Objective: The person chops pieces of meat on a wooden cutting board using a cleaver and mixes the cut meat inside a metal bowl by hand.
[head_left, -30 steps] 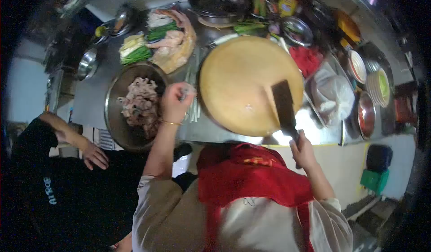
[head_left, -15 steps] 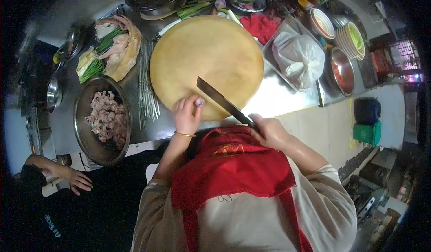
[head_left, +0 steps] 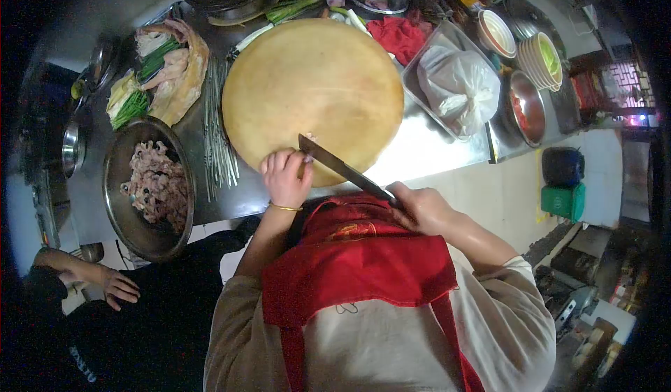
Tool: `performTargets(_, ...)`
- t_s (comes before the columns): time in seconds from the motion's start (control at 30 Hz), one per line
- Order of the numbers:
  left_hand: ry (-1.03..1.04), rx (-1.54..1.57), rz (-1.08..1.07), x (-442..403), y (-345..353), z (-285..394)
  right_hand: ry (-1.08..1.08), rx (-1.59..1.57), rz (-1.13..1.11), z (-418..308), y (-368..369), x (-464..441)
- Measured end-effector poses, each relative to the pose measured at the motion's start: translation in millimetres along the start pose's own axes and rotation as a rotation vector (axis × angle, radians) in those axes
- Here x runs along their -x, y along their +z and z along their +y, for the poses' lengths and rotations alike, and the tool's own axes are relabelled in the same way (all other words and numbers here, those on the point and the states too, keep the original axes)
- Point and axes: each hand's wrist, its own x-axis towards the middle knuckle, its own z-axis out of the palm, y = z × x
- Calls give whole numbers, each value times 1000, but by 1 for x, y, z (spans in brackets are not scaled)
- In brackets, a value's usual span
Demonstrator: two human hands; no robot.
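A round wooden chopping board [head_left: 314,91] lies on the steel counter. At its near edge my left hand [head_left: 286,175] has its fingers curled down around a small piece of meat [head_left: 307,159], partly hidden by the fingers. My right hand [head_left: 417,208] is wrapped round the handle of a cleaver [head_left: 342,168]. The blade points up and left over the board, its edge close beside my left fingertips. A small pinkish bit [head_left: 312,137] lies just beyond the blade. Left of the board, a steel bowl [head_left: 110,207] holds cut meat pieces [head_left: 157,182].
Thin metal skewers [head_left: 219,133] lie between bowl and board. Meat and greens [head_left: 171,77] sit at the back left. At the right are a tray with a white plastic bag [head_left: 458,88], a red cloth [head_left: 398,37] and stacked bowls [head_left: 538,62]. Another person's hand [head_left: 119,287] rests at lower left.
My left hand has come from beside the meat bowl to the board's near edge. The cleaver has swung left beside it, and a small bit now lies past the blade. The view has shifted.
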Motion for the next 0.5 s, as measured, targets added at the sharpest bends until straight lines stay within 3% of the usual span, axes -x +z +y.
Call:
performTargets(0.27,31,-2,-1,2,5,-9,-83,18,4,-8,-1,-38)
performTargets(0.5,0,29,39,3,6,-6,19,77,-153,-11,-20,-29)
